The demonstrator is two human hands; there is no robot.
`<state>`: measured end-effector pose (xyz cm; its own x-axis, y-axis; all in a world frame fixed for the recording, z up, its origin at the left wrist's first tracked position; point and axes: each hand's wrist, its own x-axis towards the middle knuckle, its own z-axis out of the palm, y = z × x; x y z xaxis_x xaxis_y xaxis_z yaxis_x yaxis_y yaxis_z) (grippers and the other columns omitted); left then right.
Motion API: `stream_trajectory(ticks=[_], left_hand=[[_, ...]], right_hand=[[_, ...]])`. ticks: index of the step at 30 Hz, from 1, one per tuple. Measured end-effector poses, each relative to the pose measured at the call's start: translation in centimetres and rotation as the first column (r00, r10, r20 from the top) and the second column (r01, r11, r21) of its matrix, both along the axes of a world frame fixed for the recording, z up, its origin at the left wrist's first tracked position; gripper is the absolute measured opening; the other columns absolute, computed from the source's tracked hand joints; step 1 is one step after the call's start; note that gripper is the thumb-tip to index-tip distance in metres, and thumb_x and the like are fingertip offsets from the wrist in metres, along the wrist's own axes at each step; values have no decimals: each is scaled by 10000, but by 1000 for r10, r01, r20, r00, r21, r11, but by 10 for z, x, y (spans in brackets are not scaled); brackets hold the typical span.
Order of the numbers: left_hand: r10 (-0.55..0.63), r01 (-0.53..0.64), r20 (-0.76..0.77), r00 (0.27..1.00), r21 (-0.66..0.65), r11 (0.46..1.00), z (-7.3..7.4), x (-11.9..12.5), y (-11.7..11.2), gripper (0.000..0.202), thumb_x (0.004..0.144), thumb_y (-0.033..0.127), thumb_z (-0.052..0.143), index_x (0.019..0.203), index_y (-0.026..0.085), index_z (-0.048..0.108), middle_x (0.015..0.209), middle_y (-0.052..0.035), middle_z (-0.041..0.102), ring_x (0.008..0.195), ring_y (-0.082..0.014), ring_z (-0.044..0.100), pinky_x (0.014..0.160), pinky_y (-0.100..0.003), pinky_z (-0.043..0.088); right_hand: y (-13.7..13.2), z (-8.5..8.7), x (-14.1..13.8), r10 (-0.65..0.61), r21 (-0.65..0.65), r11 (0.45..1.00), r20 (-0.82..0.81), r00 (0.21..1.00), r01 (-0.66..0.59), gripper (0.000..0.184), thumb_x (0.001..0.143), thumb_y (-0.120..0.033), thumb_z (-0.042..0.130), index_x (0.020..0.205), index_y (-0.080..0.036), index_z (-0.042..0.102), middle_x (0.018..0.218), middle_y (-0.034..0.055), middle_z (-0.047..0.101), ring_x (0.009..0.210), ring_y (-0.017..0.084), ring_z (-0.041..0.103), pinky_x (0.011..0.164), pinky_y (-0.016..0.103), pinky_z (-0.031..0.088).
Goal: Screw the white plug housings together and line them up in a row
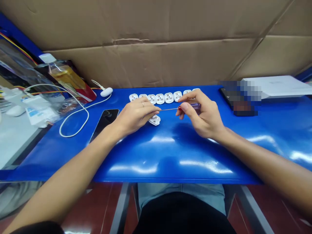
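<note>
My right hand (202,113) pinches a slim screwdriver (192,107) with a translucent purple handle and a red collar. Its thin metal shaft points left, and the tip reaches the fingertips of my left hand (136,115). Those fingers are curled together, and anything inside them is hidden. A small white round plastic electrical part (154,120) lies on the table just under them. Several similar white parts (160,98) stand in a row just behind both hands, partly hidden by my fingers.
The glossy blue table (165,156) runs under everything, backed by a cardboard sheet (156,42). On the left lie a black smartphone (104,122), a white cable (73,112) and a bottle (68,78). A black device (240,99) and white box (278,86) sit on the right.
</note>
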<state>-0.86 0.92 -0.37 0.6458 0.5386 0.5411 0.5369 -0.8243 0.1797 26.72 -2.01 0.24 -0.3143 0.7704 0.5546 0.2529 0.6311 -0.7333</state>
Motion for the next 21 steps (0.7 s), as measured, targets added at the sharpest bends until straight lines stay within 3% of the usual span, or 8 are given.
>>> stream_trajectory(ticks=[3, 7, 12, 16, 21], left_hand=[[3, -3, 13, 1000, -23, 1000, 0, 2, -2, 236, 1066, 299, 613, 1130, 200, 818, 963, -93, 760, 899, -204, 688, 801, -320, 534], [-1, 2, 12, 1000, -80, 997, 3, 2, -2, 237, 1047, 343, 659, 1154, 203, 817, 975, -88, 776, 928, -219, 703, 828, -336, 550], [-24, 18, -24, 999, -220, 975, 11, 2, -4, 458, 978, 473, 744, 1347, 201, 737, 1288, -115, 773, 1169, -288, 712, 1044, -426, 529], [-17, -33, -126, 992, -381, 924, 13, -2, -3, 588, 892, 605, 791, 1317, 200, 759, 1244, -99, 792, 1135, -305, 734, 1000, -412, 548], [8, -85, -170, 985, -449, 890, 12, -4, 0, 525, 914, 588, 761, 1265, 200, 795, 1194, -89, 812, 1045, -290, 753, 903, -381, 558]], right_hand=[[-1, 0, 0, 14, 13, 1000, -6, 1000, -14, 143, 1015, -350, 696, 1092, -267, 607, 986, 37, 744, 788, 196, 757, 726, 371, 652], [1, -3, 2, 34, 16, 999, 14, 999, -34, 110, 1010, -321, 694, 1045, -273, 601, 978, 31, 727, 771, 195, 760, 741, 381, 674], [6, -9, 4, 32, 27, 999, 41, 999, -33, 83, 1005, -261, 681, 1037, -277, 605, 943, 19, 718, 777, 198, 765, 755, 379, 675], [8, -13, 5, 26, 5, 1000, 59, 998, -26, 80, 999, -258, 685, 1003, -274, 607, 889, 4, 718, 766, 192, 760, 749, 360, 664], [8, -17, 5, 58, -83, 995, 53, 997, -54, 99, 998, -308, 695, 990, -269, 604, 862, -1, 742, 743, 194, 766, 709, 348, 659]])
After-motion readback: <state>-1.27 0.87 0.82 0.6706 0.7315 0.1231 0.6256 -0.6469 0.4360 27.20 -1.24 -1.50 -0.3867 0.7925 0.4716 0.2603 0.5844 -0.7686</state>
